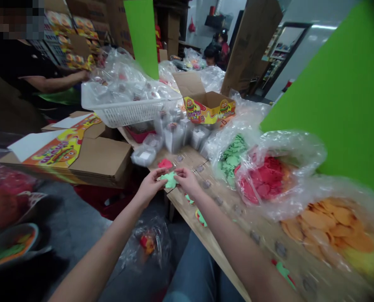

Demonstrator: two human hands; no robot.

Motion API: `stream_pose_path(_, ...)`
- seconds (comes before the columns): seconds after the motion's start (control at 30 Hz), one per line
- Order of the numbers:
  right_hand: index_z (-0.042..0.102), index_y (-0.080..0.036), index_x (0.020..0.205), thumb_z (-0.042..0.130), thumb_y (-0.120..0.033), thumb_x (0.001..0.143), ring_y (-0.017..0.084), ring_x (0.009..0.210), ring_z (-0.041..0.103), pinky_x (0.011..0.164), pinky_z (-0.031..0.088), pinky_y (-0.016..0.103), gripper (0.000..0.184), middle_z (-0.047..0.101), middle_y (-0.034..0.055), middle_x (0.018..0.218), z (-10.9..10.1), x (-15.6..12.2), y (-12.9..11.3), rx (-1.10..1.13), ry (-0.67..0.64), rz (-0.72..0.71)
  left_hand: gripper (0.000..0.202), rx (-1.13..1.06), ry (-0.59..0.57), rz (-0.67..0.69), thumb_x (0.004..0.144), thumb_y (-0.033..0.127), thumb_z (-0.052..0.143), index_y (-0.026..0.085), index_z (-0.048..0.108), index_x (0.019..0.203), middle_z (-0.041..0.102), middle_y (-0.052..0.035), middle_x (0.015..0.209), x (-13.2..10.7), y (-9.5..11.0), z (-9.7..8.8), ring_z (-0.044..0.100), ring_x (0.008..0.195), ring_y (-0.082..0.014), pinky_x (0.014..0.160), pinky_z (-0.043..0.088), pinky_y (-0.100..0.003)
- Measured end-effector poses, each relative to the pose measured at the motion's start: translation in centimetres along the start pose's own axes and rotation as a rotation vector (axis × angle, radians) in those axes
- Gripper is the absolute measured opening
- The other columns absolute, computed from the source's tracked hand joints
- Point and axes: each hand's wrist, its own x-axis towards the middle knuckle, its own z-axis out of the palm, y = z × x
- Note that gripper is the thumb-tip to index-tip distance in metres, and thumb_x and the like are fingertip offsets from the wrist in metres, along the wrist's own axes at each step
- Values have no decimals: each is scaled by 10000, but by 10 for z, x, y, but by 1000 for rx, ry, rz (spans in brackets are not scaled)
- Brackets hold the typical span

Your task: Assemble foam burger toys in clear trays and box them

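Your left hand (pixel 149 187) and right hand (pixel 187 181) are both closed in a pinch on a green scalloped piece (pixel 169 180), which sits mid-frame at the near corner of the wooden surface (pixel 187 158). Held out at that corner, the piece could drop past the edge if your fingers slip, toward a clear plastic bag (pixel 147 245) on the floor below. If it is as soft as it looks, pulling your hands apart could tear or stretch it. A red piece (pixel 165 163) lies just beyond your hands, and small grey bits (pixel 206 184) are scattered along the surface, so a careless wrist could knock them off or mix them up. To the right, open bags of green pieces (pixel 232 157), red pieces (pixel 262 178) and orange pieces (pixel 325 222) slump close to your right forearm (pixel 237 247), and snagging the plastic could spill them. Ahead, clear tubs (pixel 174 134) crowd a white plastic basket (pixel 130 110), where one bump could topple them. A co-worker's arm (pixel 53 82) also reaches in from the upper left, so a collision is possible there.
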Motion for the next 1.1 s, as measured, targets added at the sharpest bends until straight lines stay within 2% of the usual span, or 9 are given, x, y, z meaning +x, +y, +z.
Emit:
stream_pose_path(0.1,544,-171,1053,516,-155,725,117,630,582,563,502,246,329,610,-7,751,2,21,-1,-64,48,-48,456,10,108,6,647,290,683,152,531,1054,612,-86,1021,8,-6,-9,610,833,-158,733,512,-305)
stream_pose_path(0.23,563,-160,1049,506,-142,728,127,760,577,719,491,273,326,610,11,825,7,63,-16,-212,148,-141,395,64,231,52,674,319,644,146,533,1011,616,-77,970,14,-12,-26,619,811,-145,765,511,-313)
stream_pose_path(0.43,523,-162,1107,492,-184,772,117,707,590,674,483,249,337,636,5,834,24,104,-26,-450,124,-171,336,351,261,144,753,348,535,129,564,1007,619,-117,992,12,-19,-48,615,864,-223,782,499,-418)
stream_pose_path(0.53,553,-146,1051,504,-153,762,155,791,587,733,453,281,294,643,47,869,29,103,-18,-624,137,-172,308,553,252,271,777,301,504,156,578,1039,582,-117,1099,15,-15,-47,527,1044,-259,952,372,-481)
stream_pose_path(0.63,579,-158,1011,483,-148,786,185,911,550,821,398,310,245,632,77,931,25,94,-13,-799,138,-209,351,692,168,386,777,229,493,186,559,1119,511,-94,1245,23,-11,-39,407,1194,-254,1056,244,-449)
stream_pose_path(0.77,591,-157,1021,424,-182,843,200,1010,481,892,339,320,245,593,105,1016,12,76,-13,-981,101,-267,498,1198,25,540,771,154,446,119,431,1268,368,-132,1384,39,-12,-28,320,1269,-261,1061,236,-419)
stream_pose_path(0.83,563,-173,1102,364,-152,861,211,1067,439,897,330,335,313,563,118,1081,6,64,-13,-1044,86,-289,534,1433,-8,575,753,141,443,81,400,1283,373,-171,1372,45,-15,-28,324,1265,-282,1039,263,-432)
stream_pose_path(1.0,484,-263,1216,369,-166,854,263,1226,285,895,325,403,392,449,95,1268,-1,39,-6,-1195,13,-347,486,1492,-39,589,737,143,451,78,458,1219,446,-182,1308,50,-18,-35,365,1243,-273,1033,287,-414)
stream_pose_path(1.1,415,-266,1276,314,-154,872,260,1270,227,920,309,408,431,391,90,1329,1,39,-5,-1272,57,-366,474,1498,-14,601,767,167,425,72,437,1231,372,-178,1361,49,-16,-38,331,1271,-250,1038,300,-372)
